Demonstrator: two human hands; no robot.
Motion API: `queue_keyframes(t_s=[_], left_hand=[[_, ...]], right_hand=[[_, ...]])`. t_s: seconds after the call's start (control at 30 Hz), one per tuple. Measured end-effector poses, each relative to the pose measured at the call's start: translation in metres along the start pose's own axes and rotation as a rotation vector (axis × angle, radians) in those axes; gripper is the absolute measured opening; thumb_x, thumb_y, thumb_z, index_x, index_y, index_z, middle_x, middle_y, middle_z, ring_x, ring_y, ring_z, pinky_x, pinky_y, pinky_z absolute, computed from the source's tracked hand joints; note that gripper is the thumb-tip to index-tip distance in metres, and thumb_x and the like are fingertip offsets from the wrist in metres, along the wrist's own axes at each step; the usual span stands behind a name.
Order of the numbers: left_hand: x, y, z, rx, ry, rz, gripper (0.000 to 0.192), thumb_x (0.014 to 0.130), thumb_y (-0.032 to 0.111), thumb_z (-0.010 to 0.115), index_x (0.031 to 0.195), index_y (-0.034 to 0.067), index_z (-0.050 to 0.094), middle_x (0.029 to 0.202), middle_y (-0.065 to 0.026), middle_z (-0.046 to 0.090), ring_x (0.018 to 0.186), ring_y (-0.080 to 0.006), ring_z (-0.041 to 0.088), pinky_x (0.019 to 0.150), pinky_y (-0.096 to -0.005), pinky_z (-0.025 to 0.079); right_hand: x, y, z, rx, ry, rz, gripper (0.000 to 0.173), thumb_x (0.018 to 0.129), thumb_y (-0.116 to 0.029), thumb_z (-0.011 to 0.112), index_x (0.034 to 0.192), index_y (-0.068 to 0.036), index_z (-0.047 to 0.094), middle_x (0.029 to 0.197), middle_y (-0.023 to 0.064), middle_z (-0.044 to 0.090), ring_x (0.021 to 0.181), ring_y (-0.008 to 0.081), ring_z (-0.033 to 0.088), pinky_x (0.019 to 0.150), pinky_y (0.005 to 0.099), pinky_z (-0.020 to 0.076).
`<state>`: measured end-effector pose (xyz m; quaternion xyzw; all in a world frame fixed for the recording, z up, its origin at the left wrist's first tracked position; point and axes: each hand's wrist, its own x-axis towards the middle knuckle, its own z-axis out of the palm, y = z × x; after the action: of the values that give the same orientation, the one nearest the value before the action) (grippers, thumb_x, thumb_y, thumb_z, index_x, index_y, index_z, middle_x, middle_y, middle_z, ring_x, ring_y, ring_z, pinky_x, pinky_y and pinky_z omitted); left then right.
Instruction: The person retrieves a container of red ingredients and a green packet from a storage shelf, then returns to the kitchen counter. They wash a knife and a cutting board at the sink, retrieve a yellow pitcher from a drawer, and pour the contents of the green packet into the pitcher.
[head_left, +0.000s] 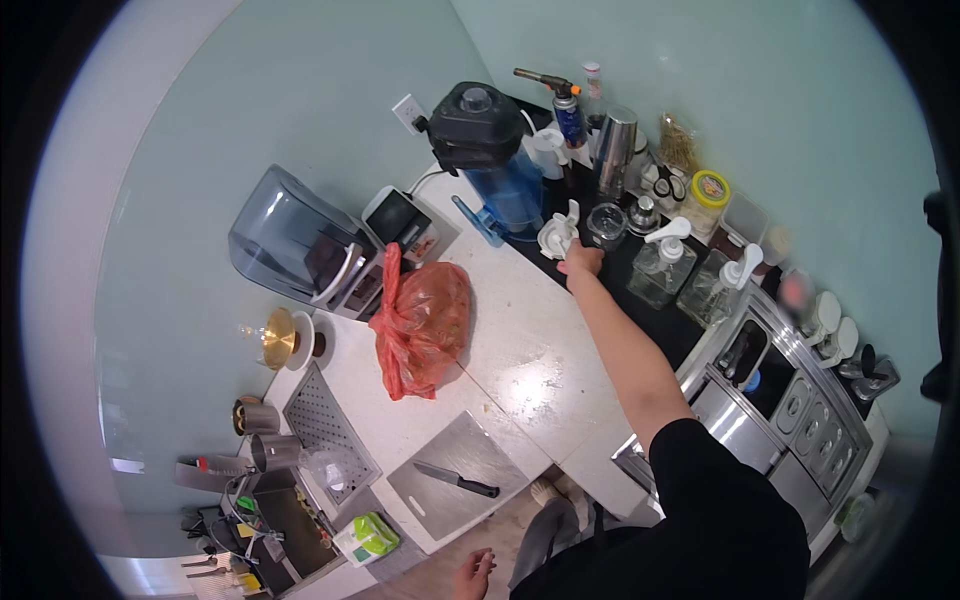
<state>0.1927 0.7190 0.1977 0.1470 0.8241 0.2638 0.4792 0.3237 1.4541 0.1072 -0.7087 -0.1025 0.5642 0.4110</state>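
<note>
At the far end of my outstretched right arm, my right hand (582, 265) grips the near side of a white-lidded container (558, 236) on the black mat (679, 334). The lid's flap stands up; my fingers partly cover the side I hold. Just right of it is a clear jar (607, 224), with a metal shaker top (643, 214) behind. My left hand (474, 574) hangs low in front of the counter, fingers loosely bent, holding nothing. Nearest to it on the counter lies a kitchen knife (455, 478), on a grey cutting board (450, 480).
A tied red plastic bag (424, 326) sits mid-counter near a covered blender (300, 240). Behind my right hand stand a blue pitcher (510, 199), a steel shaker (616, 154) and a blowtorch (566, 112). Pump bottles (664, 270) stand to the right; a sink (292, 517) lies at left.
</note>
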Motion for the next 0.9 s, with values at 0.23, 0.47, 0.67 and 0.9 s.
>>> queue_keyframes(t_s=[0.23,0.47,0.67,0.9], left_hand=[[-0.005,-0.017,0.0,-0.039,0.05,-0.028,0.039,0.113,0.034,0.068,0.132,0.001,0.074,0.112,-0.012,0.081,0.098,-0.0203,0.079,0.087,-0.0347,0.061],[-0.009,-0.033,0.006,0.001,0.115,-0.014,0.038,0.111,0.035,0.07,0.13,0.002,0.076,0.107,-0.0116,0.082,0.094,-0.0188,0.079,0.085,-0.0341,0.061],[0.016,-0.031,0.0,0.028,0.091,0.028,0.042,0.111,0.043,0.069,0.128,0.005,0.077,0.106,-0.0122,0.082,0.095,-0.022,0.08,0.086,-0.0373,0.061],[0.062,0.0,-0.043,0.059,0.094,0.186,0.041,0.11,0.04,0.069,0.124,0.002,0.076,0.105,-0.0146,0.082,0.091,-0.0243,0.079,0.084,-0.0382,0.061]], right_hand=[[0.041,-0.006,0.014,0.108,-0.039,-0.03,0.045,0.097,-0.013,0.085,0.128,0.013,0.067,0.119,0.0237,0.077,0.089,0.0317,0.082,0.069,0.0372,0.0744],[0.04,0.022,0.026,0.629,-0.025,-0.073,0.019,0.096,-0.004,0.079,0.11,0.003,0.069,0.1,0.0165,0.074,0.085,0.0255,0.078,0.079,0.0374,0.068],[-0.077,0.146,-0.039,0.224,-0.455,-0.254,0.025,0.107,-0.006,0.065,0.13,0.003,0.062,0.12,0.0199,0.071,0.103,0.0293,0.077,0.095,0.0418,0.0682],[-0.208,0.188,0.035,-0.71,-0.59,-0.701,0.086,0.084,-0.052,0.095,0.142,0.0,0.06,0.139,0.0265,0.064,0.131,0.0388,0.065,0.11,0.0474,0.0553]])
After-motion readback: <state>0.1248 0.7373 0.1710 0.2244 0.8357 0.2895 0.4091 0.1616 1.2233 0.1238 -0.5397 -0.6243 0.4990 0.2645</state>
